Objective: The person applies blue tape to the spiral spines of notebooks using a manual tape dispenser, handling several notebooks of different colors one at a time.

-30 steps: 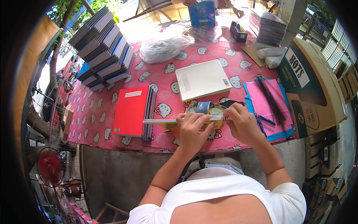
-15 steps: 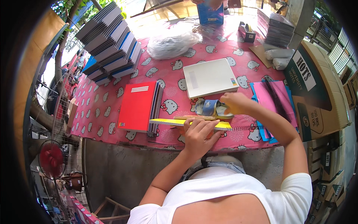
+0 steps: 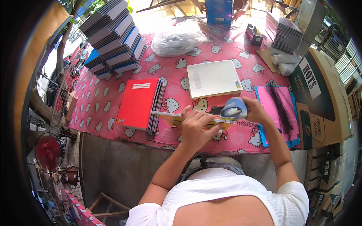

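Observation:
My left hand (image 3: 197,127) is closed around a yellow-covered notebook (image 3: 166,115), which stands on its edge with its white page edge facing up. From the notebook's right end a thin spiral coil (image 3: 247,123) sticks out. My right hand (image 3: 255,110) grips a short, rounded blue-and-white object (image 3: 234,107), with an open loop or mouth toward me, just over that end; its exact kind is unclear. Left of the notebook lies a stack of red spiral notebooks (image 3: 138,101). Beyond my hands is a white-covered notebook (image 3: 213,77).
Pink and blue covers (image 3: 266,96) with black coils (image 3: 281,109) lie at right, beside a large carton (image 3: 320,101). Tall notebook stacks (image 3: 117,41) stand far left. Clear plastic (image 3: 175,42), a tape dispenser (image 3: 254,34) and another person's hand (image 3: 238,14) by a blue pack (image 3: 219,12) are at the back.
My right hand has lifted the blue-and-white object off the table and brought it to the notebook's coil end. The notebook has tipped more upright in my left hand.

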Demonstrator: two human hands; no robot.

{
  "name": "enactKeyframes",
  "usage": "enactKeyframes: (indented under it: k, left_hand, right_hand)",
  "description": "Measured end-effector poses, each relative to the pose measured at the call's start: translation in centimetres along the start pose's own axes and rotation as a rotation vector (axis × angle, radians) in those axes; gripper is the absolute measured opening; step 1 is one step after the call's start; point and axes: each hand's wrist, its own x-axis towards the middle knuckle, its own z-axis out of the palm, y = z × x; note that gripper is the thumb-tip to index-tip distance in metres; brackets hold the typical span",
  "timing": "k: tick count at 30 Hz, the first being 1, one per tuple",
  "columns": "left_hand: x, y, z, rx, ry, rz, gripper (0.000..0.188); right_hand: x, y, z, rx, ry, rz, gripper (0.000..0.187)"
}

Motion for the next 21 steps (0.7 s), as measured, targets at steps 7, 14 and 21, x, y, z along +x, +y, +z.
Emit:
enactKeyframes:
  k: [7,14,21]
  left_hand:
    - [0.7,0.7,-0.6,-0.108,0.002,-0.209,0.036]
    - [0.6,-2.2,-2.7,0.172,-0.084,-0.145,0.034]
    - [-0.2,-3.7,-5.1,0.333,0.017,-0.354,0.031]
  right_hand:
    - [3.2,-1.9,-1.0,-0.090,-0.043,-0.059,0.041]
    - [4.7,-3.1,0.2,0.165,-0.153,0.013,0.045]
    - [5.6,-7.2,1.5,0.785,-0.154,0.241,0.040]
